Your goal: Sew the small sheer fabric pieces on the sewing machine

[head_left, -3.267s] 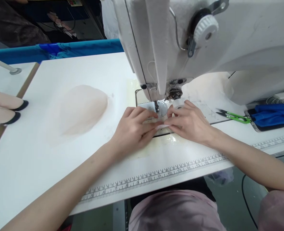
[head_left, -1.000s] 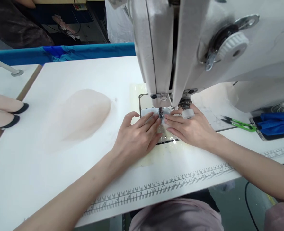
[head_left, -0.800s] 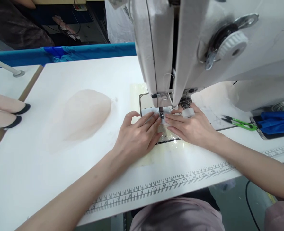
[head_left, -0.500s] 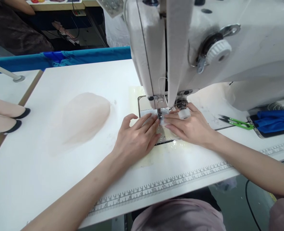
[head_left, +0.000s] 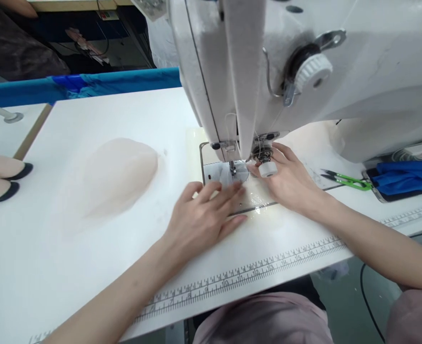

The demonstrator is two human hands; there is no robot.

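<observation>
A small piece of sheer whitish fabric (head_left: 242, 175) lies beneath the presser foot (head_left: 233, 168) of a white sewing machine (head_left: 214, 86). My left hand (head_left: 204, 210) rests in front of the foot with its fingers apart and slightly bent, the fingertips a little blurred over the metal needle plate (head_left: 211, 173). To the right of the foot, my right hand (head_left: 291, 179) reaches around the small white knob (head_left: 268, 169) with fingers stretched out at the fabric's right side. The knob and its spring hide some of those fingertips.
Sheer beige fabric pieces (head_left: 121, 177) lie on the white table at left. Green-handled thread snips (head_left: 350, 181) and a blue cloth (head_left: 407, 177) over a dark device sit at right. A printed ruler (head_left: 225, 283) runs along the front edge. Another person's arm shows at top left.
My left hand has slid back toward me, off the fabric and away from the foot. The fingers of my right hand have shifted farther behind the knob. The whole view has moved slightly.
</observation>
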